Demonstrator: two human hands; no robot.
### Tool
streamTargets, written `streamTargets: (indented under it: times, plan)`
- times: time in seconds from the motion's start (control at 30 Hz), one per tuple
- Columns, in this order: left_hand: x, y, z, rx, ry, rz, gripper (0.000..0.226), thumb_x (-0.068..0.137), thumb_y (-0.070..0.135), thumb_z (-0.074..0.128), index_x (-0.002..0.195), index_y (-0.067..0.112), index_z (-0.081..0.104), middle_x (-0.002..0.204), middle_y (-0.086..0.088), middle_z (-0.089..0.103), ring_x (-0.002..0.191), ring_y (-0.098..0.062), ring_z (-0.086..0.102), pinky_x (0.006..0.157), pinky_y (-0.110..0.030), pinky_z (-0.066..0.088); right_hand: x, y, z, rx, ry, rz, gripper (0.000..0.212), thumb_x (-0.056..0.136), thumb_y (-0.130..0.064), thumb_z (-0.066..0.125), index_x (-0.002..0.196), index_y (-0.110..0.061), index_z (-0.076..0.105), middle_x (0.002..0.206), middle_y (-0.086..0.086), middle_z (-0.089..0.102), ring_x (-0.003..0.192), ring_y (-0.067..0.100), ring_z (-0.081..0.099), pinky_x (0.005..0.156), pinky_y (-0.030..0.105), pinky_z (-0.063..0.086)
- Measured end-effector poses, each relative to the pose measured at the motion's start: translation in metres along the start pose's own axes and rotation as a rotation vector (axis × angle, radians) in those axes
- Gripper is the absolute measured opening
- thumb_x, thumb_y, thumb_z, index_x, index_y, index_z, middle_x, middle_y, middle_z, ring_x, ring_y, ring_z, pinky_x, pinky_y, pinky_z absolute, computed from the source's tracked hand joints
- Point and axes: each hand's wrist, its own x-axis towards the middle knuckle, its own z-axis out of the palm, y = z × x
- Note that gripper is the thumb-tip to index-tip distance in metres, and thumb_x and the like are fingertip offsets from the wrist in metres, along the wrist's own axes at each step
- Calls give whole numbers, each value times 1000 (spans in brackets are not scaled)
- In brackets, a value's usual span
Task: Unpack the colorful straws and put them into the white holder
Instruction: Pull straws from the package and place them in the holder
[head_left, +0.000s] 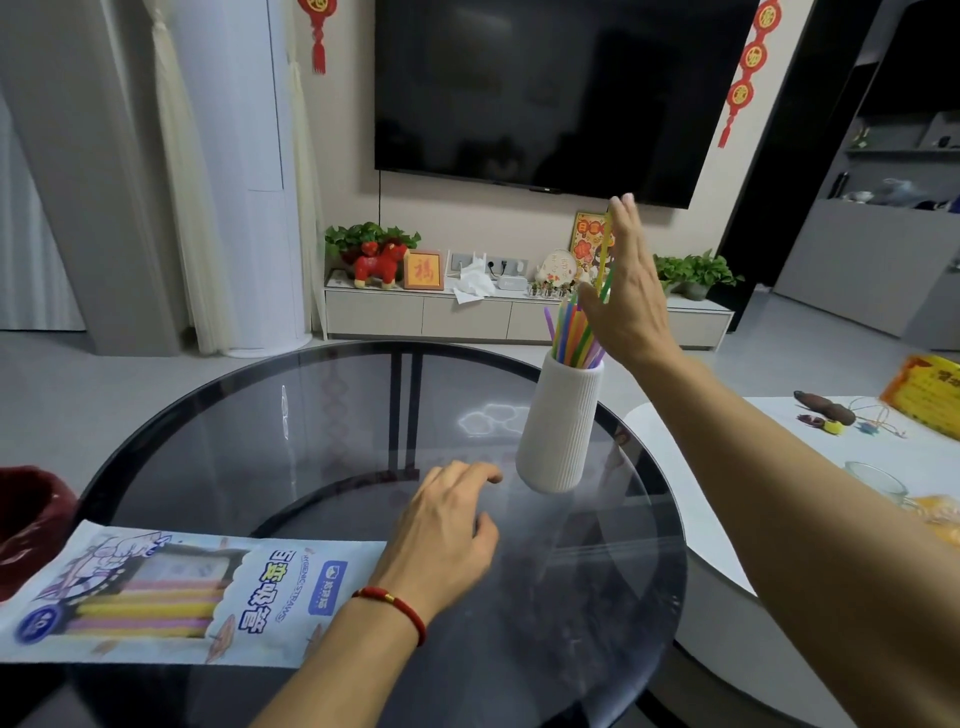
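- White holder (558, 426) upright on glass table (311, 415), colorful straws (574, 332) fanned inside.
- Right hand (631, 291) above holder, fingers straight; yellow straw (604, 249) behind it, perhaps touching the palm.
- Left hand (447, 530) beside holder's base, loosely curled, empty.
- Straw package (171, 592) flat, left of holder.

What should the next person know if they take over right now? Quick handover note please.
Left hand: open, fingers loosely bent, resting on the glass table beside the white holder, holding nothing.
Right hand: open, fingers straight, raised by the straw tops; a yellow straw stands taller than the rest against it.
Straws: a mixed-colour bunch stands in the holder.
Packet: lies flat at the near left of the table; pink and yellow stripes show in its window, whether straws or print I cannot tell.
Left: seat the yellow straw, check the packet.
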Motion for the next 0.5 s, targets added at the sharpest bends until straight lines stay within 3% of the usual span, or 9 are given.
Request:
streamTargets:
  times: [0.1,0.17,0.27,0.37,0.43,0.5]
  plan:
    - [0,-1,0,0,10,4,40,91,15,54,128,28,52,122,9,55,115,-7,48,97,-23,42,-8,2,5,-38,-47,69,48,105,-16,57,151,-6,47,165,16,41,152,34,39,122,43,33]
    - [0,-1,0,4,5,9,39,91,15,54,128,28,52,122,9,55,116,-6,48,97,-22,40,-16,3,9,-47,-77,102,40,108,-25,50,142,-3,54,147,20,59,135,36,55,110,45,43]
    - [-1,-2,-3,20,-3,7,39,91,16,54,128,27,53,122,8,55,117,-9,48,100,-27,43,-24,2,11,-62,-84,50,47,108,-27,47,149,-5,46,149,21,57,125,35,60,100,48,49]
    - [-1,-7,-8,45,-14,-9,38,91,17,54,127,27,53,122,8,56,117,-10,48,101,-30,44,-29,5,16,-141,-197,10,48,108,-34,44,147,-6,49,143,21,63,122,40,62,94,48,51]
    - [-2,-12,-13,77,-51,-38,39,92,20,54,129,28,52,125,8,55,119,-10,47,101,-32,45,-31,4,16,-161,-217,15,51,109,-35,44,150,-5,49,144,22,62,125,40,61,99,50,50]
    - [-4,-20,-20,117,-100,-89,40,91,23,55,131,30,51,127,9,55,121,-12,46,100,-36,46,-33,-1,11,-169,-123,-39,50,107,-29,48,150,-4,49,150,21,58,134,38,56,109,50,44]
